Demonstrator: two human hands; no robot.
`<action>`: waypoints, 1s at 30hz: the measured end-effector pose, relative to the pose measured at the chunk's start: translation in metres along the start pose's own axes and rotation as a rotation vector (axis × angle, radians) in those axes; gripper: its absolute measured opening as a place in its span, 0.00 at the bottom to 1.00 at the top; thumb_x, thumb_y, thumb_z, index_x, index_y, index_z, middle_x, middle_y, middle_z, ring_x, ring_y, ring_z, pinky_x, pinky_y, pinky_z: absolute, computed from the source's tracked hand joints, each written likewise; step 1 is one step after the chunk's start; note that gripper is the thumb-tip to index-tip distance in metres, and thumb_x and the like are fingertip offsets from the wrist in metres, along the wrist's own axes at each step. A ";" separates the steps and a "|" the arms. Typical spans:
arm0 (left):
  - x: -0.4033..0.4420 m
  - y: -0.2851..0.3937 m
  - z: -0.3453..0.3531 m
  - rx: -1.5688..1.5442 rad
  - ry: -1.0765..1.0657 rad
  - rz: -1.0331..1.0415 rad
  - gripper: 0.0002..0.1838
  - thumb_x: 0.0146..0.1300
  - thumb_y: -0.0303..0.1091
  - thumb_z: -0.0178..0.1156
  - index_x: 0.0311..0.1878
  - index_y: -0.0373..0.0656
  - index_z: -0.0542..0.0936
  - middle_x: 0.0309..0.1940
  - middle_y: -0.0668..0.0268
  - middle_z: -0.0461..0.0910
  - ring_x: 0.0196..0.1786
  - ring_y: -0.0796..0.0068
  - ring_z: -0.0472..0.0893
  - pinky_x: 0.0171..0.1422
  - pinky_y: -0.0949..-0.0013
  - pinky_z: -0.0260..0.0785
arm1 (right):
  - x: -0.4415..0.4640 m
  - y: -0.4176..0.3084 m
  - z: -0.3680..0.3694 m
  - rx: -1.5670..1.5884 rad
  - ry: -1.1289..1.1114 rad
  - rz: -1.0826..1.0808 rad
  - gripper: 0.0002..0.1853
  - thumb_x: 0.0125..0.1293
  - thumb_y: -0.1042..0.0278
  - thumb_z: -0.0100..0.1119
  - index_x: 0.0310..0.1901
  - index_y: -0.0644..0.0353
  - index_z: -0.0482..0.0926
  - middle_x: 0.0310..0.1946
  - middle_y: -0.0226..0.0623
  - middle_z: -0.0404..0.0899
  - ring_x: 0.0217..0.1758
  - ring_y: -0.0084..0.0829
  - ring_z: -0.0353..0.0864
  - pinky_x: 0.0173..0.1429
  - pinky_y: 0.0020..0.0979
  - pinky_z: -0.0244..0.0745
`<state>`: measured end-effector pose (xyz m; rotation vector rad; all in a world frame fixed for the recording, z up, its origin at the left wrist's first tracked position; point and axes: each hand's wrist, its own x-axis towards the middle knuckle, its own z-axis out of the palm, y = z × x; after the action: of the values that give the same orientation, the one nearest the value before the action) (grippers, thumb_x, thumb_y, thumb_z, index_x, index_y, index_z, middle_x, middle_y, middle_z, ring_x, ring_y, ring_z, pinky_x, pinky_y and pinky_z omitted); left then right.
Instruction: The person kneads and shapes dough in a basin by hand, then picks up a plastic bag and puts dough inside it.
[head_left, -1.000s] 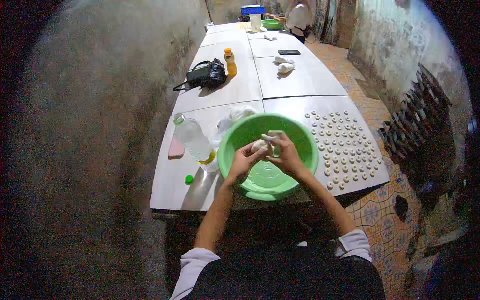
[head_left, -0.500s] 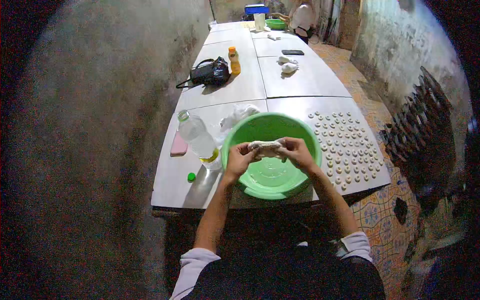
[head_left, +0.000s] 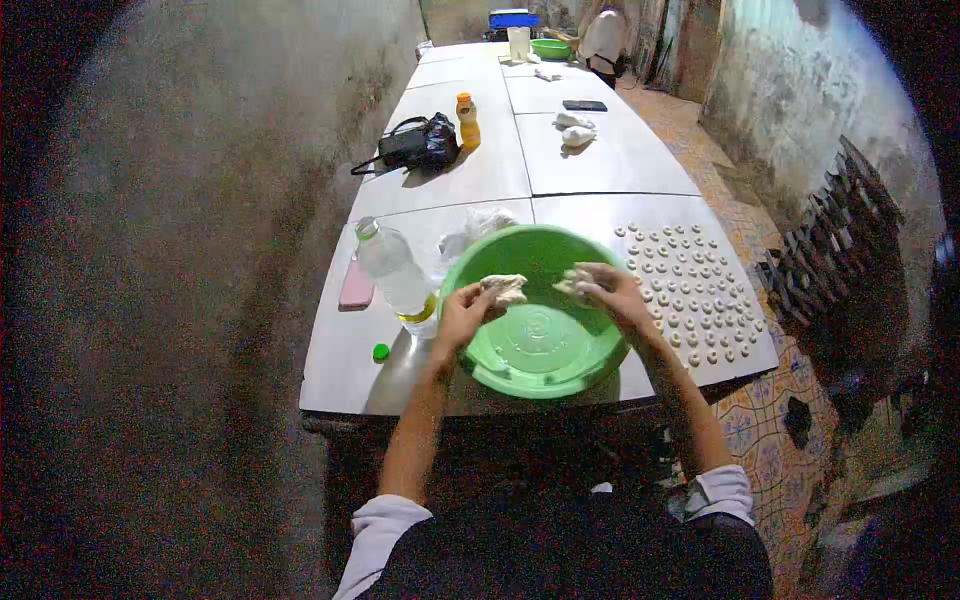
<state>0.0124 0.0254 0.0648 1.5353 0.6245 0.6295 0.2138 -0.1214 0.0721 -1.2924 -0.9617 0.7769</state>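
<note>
Above the large green basin, my left hand pinches a ragged piece of whitish dough. My right hand grips a smaller piece of the same dough, partly covered by its fingers. A gap separates the two pieces. Inside the basin the bottom shows, with a few small bits stuck to it. Right of the basin, many small ring-shaped dough pieces lie in rows on the white table.
Left of the basin stand a clear bottle, its green cap and a pink phone. Farther back are a black bag, an orange-capped bottle, white bundles and a dark phone. Another person is at the far end.
The single dough piece stretched between both hands is now in two. My right hand has moved away rightward and my left hand slightly left.
</note>
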 end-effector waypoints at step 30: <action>0.006 -0.010 0.038 -0.754 -0.248 -0.380 0.33 0.53 0.65 0.48 0.47 0.43 0.71 0.43 0.64 0.75 0.39 0.74 0.76 0.45 0.65 0.70 | 0.003 -0.015 0.065 -0.084 -0.345 -0.160 0.17 0.50 0.87 0.44 0.43 0.66 0.73 0.41 0.37 0.76 0.42 0.24 0.75 0.48 0.26 0.72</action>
<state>0.0430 0.0037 0.0535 0.7431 0.4019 0.3139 0.1552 -0.0932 0.0881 -1.1565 -1.3701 0.8577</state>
